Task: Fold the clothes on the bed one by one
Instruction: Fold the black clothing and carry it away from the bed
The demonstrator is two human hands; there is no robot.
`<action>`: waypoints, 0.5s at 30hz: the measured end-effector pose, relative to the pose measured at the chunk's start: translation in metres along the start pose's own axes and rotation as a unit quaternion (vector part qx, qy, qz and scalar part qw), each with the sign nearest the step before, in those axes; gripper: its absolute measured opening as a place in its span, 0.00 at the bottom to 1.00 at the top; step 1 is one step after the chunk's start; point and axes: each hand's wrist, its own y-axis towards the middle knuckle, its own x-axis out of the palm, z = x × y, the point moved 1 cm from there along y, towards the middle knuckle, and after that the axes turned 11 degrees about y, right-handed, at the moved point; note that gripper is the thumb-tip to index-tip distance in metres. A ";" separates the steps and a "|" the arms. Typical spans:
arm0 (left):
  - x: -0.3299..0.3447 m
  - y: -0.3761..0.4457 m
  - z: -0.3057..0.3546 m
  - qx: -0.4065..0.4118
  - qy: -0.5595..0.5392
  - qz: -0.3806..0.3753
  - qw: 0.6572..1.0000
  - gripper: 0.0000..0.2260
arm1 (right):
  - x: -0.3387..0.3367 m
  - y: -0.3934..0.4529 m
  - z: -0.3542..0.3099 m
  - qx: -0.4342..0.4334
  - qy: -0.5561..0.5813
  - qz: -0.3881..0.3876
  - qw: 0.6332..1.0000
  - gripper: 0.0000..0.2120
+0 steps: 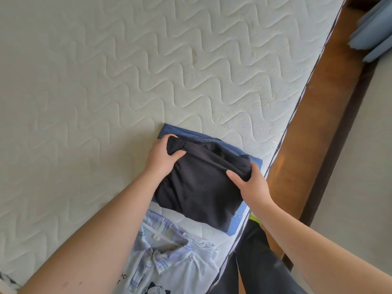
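Note:
A folded black garment (pixel 201 187) lies on top of a folded blue denim piece (pixel 233 227) near the right edge of the bed. My left hand (pixel 163 158) grips the black garment's far left corner, where a ribbed cuff bunches between thumb and fingers. My right hand (pixel 252 183) pinches its far right corner. A light plaid shirt (pixel 169 253) with a collar and a cartoon print lies unfolded on the mattress just below the pile.
The white quilted mattress (pixel 127 71) spreads out to the left and above. A brown wooden bed frame (pixel 314 128) runs along the right edge, with grey floor beyond. Blue fabric (pixel 373 32) hangs at the top right. My dark trousers (pixel 261 268) stand beside the bed.

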 end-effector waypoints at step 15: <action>-0.024 0.020 -0.007 -0.027 -0.055 -0.126 0.990 0.19 | -0.010 0.014 0.011 -0.050 -0.125 0.033 0.990 0.21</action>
